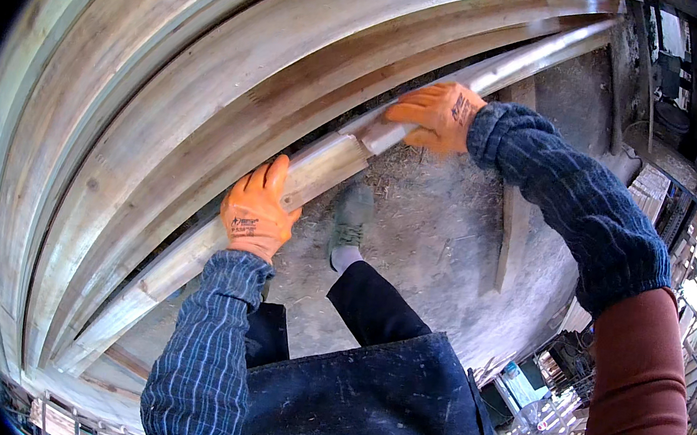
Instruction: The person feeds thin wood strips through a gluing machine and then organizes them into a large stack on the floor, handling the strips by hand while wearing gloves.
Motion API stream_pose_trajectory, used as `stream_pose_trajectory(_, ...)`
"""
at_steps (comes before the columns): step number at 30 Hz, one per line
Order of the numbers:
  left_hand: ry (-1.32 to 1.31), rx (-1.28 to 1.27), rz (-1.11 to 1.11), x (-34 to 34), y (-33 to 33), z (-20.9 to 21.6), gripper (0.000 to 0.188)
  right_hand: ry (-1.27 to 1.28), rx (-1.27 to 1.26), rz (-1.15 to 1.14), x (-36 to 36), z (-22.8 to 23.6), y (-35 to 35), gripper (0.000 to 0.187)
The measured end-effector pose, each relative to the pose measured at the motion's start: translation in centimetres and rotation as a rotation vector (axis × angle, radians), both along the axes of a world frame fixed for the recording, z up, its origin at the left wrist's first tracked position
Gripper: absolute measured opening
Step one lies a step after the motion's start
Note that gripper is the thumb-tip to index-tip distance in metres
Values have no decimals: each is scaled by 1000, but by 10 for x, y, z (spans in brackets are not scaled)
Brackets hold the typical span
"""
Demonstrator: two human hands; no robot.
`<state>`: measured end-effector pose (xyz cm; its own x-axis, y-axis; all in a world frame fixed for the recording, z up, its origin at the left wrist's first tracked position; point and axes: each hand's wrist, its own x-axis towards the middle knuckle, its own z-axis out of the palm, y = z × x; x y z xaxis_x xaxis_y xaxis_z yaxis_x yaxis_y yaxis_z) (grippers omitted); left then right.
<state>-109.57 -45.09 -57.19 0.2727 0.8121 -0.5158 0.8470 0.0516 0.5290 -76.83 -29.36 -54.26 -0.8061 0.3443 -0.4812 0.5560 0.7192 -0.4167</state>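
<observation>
My left hand (259,211), in an orange glove, is closed around a pale wooden plank (326,169) that runs down to the lower left. Farther up and to the right, my right hand (437,117), gloved the same way, grips another plank (551,58) that stretches toward the upper right. The two planks lie nearly in one line. Their ends meet or overlap between my hands, slightly offset; whether they are joined I cannot tell. My fingers partly cover both pieces.
Long stacked boards (210,70) fill the left and upper side, just beyond the planks. Below lies a dusty concrete floor (450,239) with a loose wooden strip (510,237) on it. My shoe (352,218) stands under the planks. Cluttered equipment (566,357) sits at the lower right.
</observation>
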Motion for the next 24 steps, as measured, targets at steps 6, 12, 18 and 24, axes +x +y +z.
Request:
stream_pose_trajectory(6,12,6,-3,-1,-1,0,90,-139,-285,-16,-17,3,17,40)
stream_pose_trajectory(12,17,38,-14,1,-1,-5,91,-165,-316,-60,-14,-15,11,42)
stream_pose_trajectory(18,44,-14,-18,0,-1,-3,91,-173,-357,-116,-16,-12,12,42)
stream_pose_trajectory(24,29,10,-11,-1,-3,-2,90,-223,-363,-136,-30,-7,17,39)
